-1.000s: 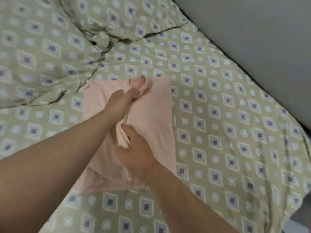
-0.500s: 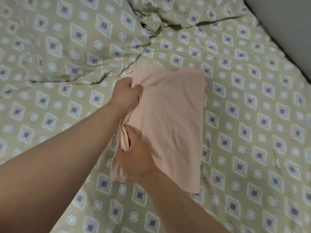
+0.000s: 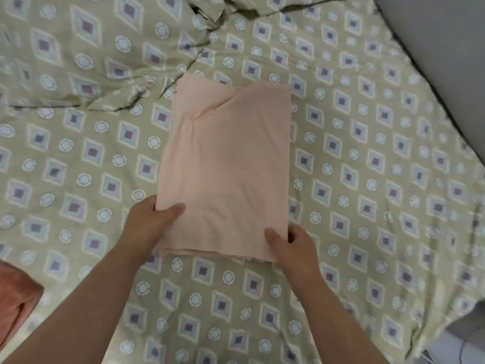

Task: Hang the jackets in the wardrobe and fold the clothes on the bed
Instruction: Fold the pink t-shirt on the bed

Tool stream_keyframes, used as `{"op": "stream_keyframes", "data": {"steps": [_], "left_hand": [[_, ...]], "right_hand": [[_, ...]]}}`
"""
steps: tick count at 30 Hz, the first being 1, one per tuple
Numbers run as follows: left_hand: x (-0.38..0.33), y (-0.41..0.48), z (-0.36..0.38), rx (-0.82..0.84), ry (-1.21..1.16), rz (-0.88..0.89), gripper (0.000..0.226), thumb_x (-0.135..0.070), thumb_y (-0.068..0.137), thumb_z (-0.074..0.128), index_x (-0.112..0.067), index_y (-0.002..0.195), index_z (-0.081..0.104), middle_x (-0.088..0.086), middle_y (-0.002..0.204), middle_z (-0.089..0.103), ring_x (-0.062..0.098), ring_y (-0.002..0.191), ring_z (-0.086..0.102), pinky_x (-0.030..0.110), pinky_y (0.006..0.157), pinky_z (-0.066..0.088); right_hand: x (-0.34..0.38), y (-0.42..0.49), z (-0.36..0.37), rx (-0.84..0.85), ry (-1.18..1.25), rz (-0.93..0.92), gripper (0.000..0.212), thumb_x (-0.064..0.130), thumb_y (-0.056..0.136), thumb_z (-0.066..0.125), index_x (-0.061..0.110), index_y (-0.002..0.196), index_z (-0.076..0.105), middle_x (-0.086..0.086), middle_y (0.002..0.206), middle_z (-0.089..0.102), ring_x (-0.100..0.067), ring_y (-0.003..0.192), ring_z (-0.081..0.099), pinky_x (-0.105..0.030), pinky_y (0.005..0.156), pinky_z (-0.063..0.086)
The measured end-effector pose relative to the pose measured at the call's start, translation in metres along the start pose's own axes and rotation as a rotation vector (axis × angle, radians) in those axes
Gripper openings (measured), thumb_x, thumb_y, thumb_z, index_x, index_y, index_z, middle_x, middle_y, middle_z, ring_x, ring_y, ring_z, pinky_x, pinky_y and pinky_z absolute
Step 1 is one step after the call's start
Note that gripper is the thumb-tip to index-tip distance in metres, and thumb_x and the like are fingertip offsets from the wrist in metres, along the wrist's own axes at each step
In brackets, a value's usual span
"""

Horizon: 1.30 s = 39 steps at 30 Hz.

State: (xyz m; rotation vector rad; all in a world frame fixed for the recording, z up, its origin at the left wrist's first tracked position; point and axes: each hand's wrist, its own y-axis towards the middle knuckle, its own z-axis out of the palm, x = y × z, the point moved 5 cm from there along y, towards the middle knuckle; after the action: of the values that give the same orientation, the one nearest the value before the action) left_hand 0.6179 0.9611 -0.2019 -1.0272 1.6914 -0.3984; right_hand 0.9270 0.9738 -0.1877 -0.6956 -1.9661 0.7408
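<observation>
A pale pink garment [image 3: 225, 164] lies folded into a long rectangle on the patterned green bedsheet [image 3: 367, 179]. My left hand [image 3: 149, 222] grips its near left corner, thumb on top and fingers tucked under the cloth. At the near right corner my right hand [image 3: 291, 245] pinches the fabric the same way, thumb pressed on the top layer. A crease runs across the far end of the garment.
A rumpled blanket or pillow in the same pattern [image 3: 78, 53] bunches at the far left. An orange-red cloth [image 3: 15, 298] pokes in at the lower left edge. The bed's edge and a grey wall [image 3: 441, 35] run along the right.
The garment was folded over and laid flat into a rectangle. Both hands slid from its left side down to the two near corners. The camera view shifted left.
</observation>
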Motion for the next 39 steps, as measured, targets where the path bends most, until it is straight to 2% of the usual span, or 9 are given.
{"op": "stream_keyframes", "data": {"steps": [4,10,16,21,24,27,30,34,39], "left_hand": [[0.012,0.001,-0.003,0.140,-0.220,-0.112,0.016,-0.008,0.087,0.072,-0.014,0.102,0.071,0.009,0.097,0.077,0.031,0.089,0.072,0.039,0.071,0.058],[0.045,-0.042,0.004,0.080,-0.420,-0.235,0.013,0.000,0.093,0.062,-0.005,0.105,0.067,0.014,0.098,0.073,0.024,0.076,0.070,0.026,0.053,0.055],[0.101,-0.119,-0.003,0.143,-0.295,-0.448,0.031,-0.002,0.096,0.060,0.004,0.126,0.057,0.019,0.112,0.069,0.034,0.094,0.068,0.041,0.076,0.056],[0.110,-0.160,-0.014,0.184,-0.293,-0.693,0.031,-0.006,0.098,0.055,0.007,0.126,0.057,0.014,0.082,0.066,0.024,0.063,0.060,0.025,0.045,0.048],[0.073,-0.151,-0.020,0.086,-0.484,-0.577,0.045,-0.001,0.099,0.048,-0.006,0.143,0.045,0.013,0.093,0.064,0.022,0.061,0.060,0.025,0.041,0.047],[0.015,-0.128,-0.020,-0.042,-0.918,-0.450,0.060,0.003,0.099,0.045,-0.018,0.154,0.031,0.008,0.105,0.062,0.013,0.067,0.067,0.023,0.048,0.054],[-0.026,-0.095,-0.007,-0.027,-1.227,-0.522,0.039,-0.003,0.103,0.043,-0.004,0.142,0.050,0.012,0.109,0.066,0.021,0.091,0.068,0.029,0.065,0.061],[-0.051,-0.056,0.004,-0.030,-1.260,-0.589,0.030,-0.001,0.103,0.036,0.007,0.124,0.056,0.018,0.127,0.061,0.031,0.115,0.061,0.039,0.088,0.056],[-0.057,-0.025,0.008,0.022,-0.990,-0.421,0.014,0.004,0.098,0.045,0.002,0.101,0.058,0.010,0.092,0.060,0.019,0.082,0.063,0.034,0.074,0.060]], "right_hand": [[-0.012,0.010,0.000,0.052,0.126,0.006,0.010,0.027,0.090,0.068,0.031,0.099,0.067,0.012,0.093,0.072,-0.009,0.082,0.068,-0.028,0.060,0.053],[-0.031,-0.018,-0.004,0.150,0.167,0.163,0.029,0.017,0.094,0.063,0.012,0.123,0.061,-0.003,0.115,0.068,-0.026,0.104,0.065,-0.050,0.096,0.053],[-0.061,-0.083,-0.021,0.241,-0.026,0.315,0.035,0.015,0.096,0.054,0.008,0.130,0.055,-0.011,0.124,0.063,-0.031,0.109,0.061,-0.049,0.097,0.052],[-0.078,-0.112,-0.033,0.359,0.010,0.465,0.028,0.008,0.093,0.053,0.007,0.121,0.059,-0.013,0.111,0.066,-0.030,0.099,0.064,-0.045,0.083,0.054],[-0.048,-0.101,-0.042,0.229,0.123,0.386,0.032,0.009,0.090,0.055,0.012,0.121,0.055,-0.011,0.109,0.064,-0.028,0.090,0.066,-0.041,0.067,0.057],[0.001,-0.076,-0.043,0.143,0.393,0.274,0.034,0.009,0.091,0.052,0.028,0.119,0.055,-0.008,0.104,0.067,-0.020,0.069,0.067,-0.029,0.049,0.050],[0.042,-0.047,-0.031,0.166,0.705,0.344,0.018,0.009,0.094,0.051,0.011,0.106,0.065,-0.011,0.099,0.071,-0.023,0.076,0.068,-0.030,0.053,0.055],[0.073,-0.011,-0.014,0.237,0.906,0.399,0.025,0.011,0.097,0.042,-0.005,0.101,0.060,-0.014,0.098,0.069,-0.030,0.084,0.066,-0.030,0.057,0.059],[0.082,0.026,-0.009,0.162,0.387,0.336,0.013,0.007,0.086,0.065,0.008,0.073,0.062,-0.004,0.060,0.060,-0.013,0.046,0.051,-0.021,0.037,0.039]]}}
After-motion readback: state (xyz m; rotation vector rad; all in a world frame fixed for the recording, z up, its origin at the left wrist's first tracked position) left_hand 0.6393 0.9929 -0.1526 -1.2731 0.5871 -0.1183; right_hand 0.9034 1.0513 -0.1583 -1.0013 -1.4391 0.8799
